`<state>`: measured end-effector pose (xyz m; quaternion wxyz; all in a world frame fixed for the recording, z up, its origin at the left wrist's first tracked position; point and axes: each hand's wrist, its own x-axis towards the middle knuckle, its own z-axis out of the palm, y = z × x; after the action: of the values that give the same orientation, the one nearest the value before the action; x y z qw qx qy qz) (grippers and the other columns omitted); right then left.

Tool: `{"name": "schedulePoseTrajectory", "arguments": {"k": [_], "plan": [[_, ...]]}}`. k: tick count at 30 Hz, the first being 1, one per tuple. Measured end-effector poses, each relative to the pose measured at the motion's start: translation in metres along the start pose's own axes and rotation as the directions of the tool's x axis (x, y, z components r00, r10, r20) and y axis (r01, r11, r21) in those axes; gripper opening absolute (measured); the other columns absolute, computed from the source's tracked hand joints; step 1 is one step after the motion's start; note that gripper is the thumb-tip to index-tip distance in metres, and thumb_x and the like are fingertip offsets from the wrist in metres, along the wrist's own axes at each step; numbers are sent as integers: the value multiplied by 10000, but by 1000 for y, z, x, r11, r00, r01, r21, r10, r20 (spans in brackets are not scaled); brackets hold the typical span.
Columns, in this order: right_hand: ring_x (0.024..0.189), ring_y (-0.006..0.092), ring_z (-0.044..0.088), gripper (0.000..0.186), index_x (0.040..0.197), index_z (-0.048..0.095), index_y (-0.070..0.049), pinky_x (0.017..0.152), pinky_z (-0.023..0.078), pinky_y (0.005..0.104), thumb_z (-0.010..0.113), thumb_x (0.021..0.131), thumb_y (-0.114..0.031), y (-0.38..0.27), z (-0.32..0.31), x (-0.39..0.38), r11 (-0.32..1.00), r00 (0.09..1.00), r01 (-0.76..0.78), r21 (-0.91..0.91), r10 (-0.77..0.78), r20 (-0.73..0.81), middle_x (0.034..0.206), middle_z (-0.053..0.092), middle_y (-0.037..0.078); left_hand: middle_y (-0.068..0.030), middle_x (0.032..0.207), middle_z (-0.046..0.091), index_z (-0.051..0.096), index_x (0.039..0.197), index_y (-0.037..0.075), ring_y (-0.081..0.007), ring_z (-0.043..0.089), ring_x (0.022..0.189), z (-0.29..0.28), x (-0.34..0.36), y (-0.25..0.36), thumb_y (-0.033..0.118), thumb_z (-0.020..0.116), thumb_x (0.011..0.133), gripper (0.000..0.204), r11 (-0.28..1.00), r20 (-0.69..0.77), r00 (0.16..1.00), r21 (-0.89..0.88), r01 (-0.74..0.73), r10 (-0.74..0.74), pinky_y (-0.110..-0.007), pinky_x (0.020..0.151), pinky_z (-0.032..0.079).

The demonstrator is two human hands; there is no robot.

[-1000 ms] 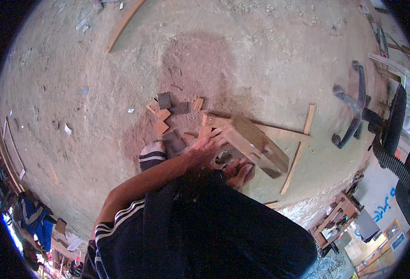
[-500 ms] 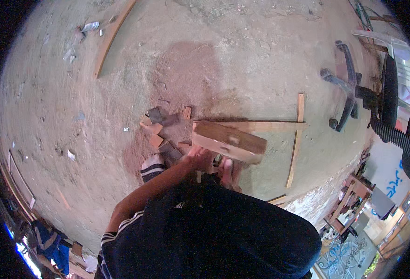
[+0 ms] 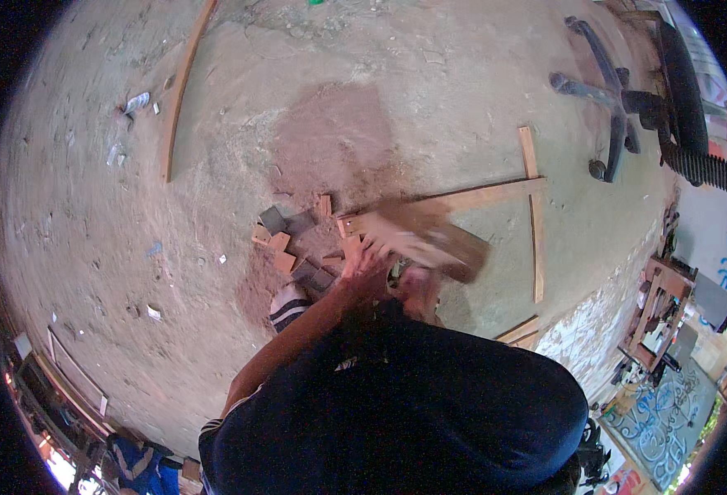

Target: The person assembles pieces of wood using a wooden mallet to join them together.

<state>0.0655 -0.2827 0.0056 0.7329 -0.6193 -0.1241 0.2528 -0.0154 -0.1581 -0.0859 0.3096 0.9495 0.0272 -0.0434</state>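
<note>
A thick wooden mallet (image 3: 450, 247), its block-like head smeared by motion, is above my right hand (image 3: 419, 290). That hand is blurred too and closed below the head; the handle is mostly hidden. My left hand (image 3: 367, 271) is beside the mallet's left end, fingers bent close to the end of a long wooden strip (image 3: 483, 195). Whatever those fingers hold is hidden from view. Small cut wood pieces (image 3: 284, 261) lie on the floor just left of my left hand, some reddish, others grey.
The strip crosses another wooden strip (image 3: 537, 247) on the right. A long plank (image 3: 180, 99) lies at the far left. Reddish dust (image 3: 334, 132) covers the floor (image 3: 231, 157) ahead. A dark chair base (image 3: 615, 99) stands at the far right, and a wooden frame (image 3: 664, 309) is by the right wall.
The mallet has shifted slightly right and is now more blurred. My left fingers show more stretched than before. The whole view has turned a little, moving the floor things with it.
</note>
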Motion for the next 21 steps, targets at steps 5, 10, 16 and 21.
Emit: {"name": "schedulePoseTrajectory", "arguments": {"k": [5,10,16,21], "plan": [[887,212,577,370,1282,491,-2,775,480,345,462,1045,-284,-12,-1,0,964,985,-133,-232,155,80,1026,599,122,-135,1313,588,535,1341,63,-289,573,1194,21,-13,-6,366,528,975,475,990,132,991,140,-28,10,-466,1065,445],[1014,272,581,396,1373,450,8,861,490,350,460,1055,-228,-9,-1,0,942,972,-106,-320,166,165,1193,580,195,-87,1366,532,505,1413,145,-279,480,1287,55,-9,-15,309,550,894,547,953,237,969,304,-9,-66,-471,1117,351],[846,309,634,294,1171,571,63,732,560,413,539,1002,-174,-4,-10,-1,314,926,367,-876,-35,375,1050,644,194,-64,1451,462,483,1444,177,-269,411,1364,36,-25,-8,296,542,890,570,839,192,981,537,-91,-16,-477,1147,306],[1082,357,605,289,1167,608,12,861,504,484,476,1014,-195,-25,4,15,144,894,414,-899,-248,372,1122,632,224,-96,1484,432,506,1431,159,-282,376,1394,4,1,3,315,534,916,539,943,361,924,332,-5,-122,-487,1161,291]]}}
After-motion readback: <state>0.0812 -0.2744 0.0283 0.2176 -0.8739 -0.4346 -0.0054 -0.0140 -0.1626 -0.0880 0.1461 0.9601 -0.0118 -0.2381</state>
